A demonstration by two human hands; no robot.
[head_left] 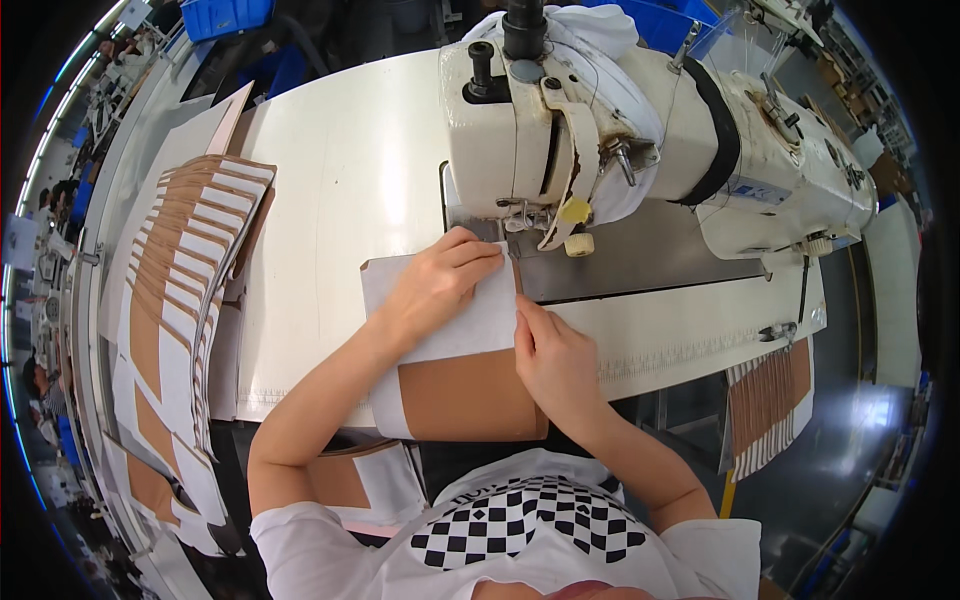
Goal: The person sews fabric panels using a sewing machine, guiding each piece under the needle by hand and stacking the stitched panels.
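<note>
White-and-brown panel lies on table beneath left grip, far edge at sewing machine. Seems mid-seam, stitches too small to tell; 1 stack left of grips, 1 hanging bundle right, done or pending unclear. Left presses, fingers bunched, pinch unclear; right grip pinches side edge; forearms angle inward.

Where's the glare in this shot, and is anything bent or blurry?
Head view: a bright glare patch washes the white table left of the sewing machine; head view: the table's near edge bows and the corners go black; head view: left hand and right hand look fairly sharp, the cluttered left background hard to make out.
</note>
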